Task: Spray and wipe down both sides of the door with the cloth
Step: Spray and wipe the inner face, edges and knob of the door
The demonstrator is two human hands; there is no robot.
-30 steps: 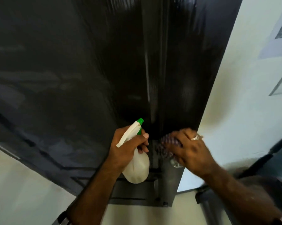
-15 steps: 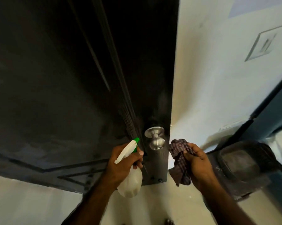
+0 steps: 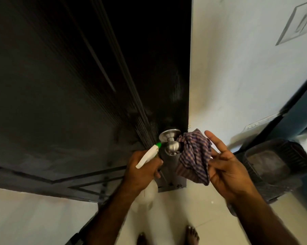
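Head view: cloth (image 3: 195,156) in loosely fingered right hand (image 3: 225,167), spray bottle (image 3: 149,175) in left hand's (image 3: 142,168) grip.

White painted wall (image 3: 237,68) fills right half of view, evenly lit, a few faint scuffs. Upper right on it: a flat square plate (image 3: 297,23), probably a switch plate, blurred. Lower on the same wall, a pale rectangular socket-like plate (image 3: 258,123) near the floor line. Far right: dark teal panel (image 3: 306,110) with a black edge, running diagonally. In front of it on the floor, a dark ribbed plastic bin (image 3: 273,163), dusty inside. Floor (image 3: 166,209) is glossy off-white tile, grout line visible at bottom right. Lower left, another pale surface (image 3: 34,214), wall or floor, can't tell.
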